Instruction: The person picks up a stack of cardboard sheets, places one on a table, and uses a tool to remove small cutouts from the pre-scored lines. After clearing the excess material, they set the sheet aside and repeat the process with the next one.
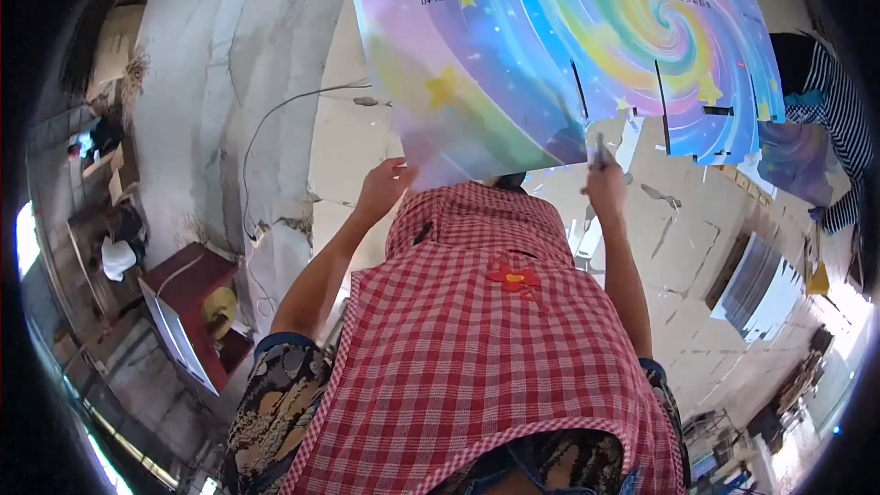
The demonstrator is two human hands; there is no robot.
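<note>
A large printed cardboard sheet (513, 64) with a pastel swirl, yellow stars and upside-down lettering is held up in front of me. Dark slots and notches mark its lower right part. My left hand (389, 185) pinches the sheet's lower left corner, fingers closed at the edge. Just beyond the lower edge, my right hand (604, 187) is closed around a small grey tool (602, 150), which looks like a utility knife; its blade is not clear. I wear a red checked apron (467, 312).
Scraps of paper lie on the tiled floor (660, 229). At the right stands a person in a striped sleeve (848, 128) beside another printed sheet (796, 160). A stack of boards (759, 289) is lower right, a dark red cabinet (188, 289) at left. A cable (266, 124) runs along the left.
</note>
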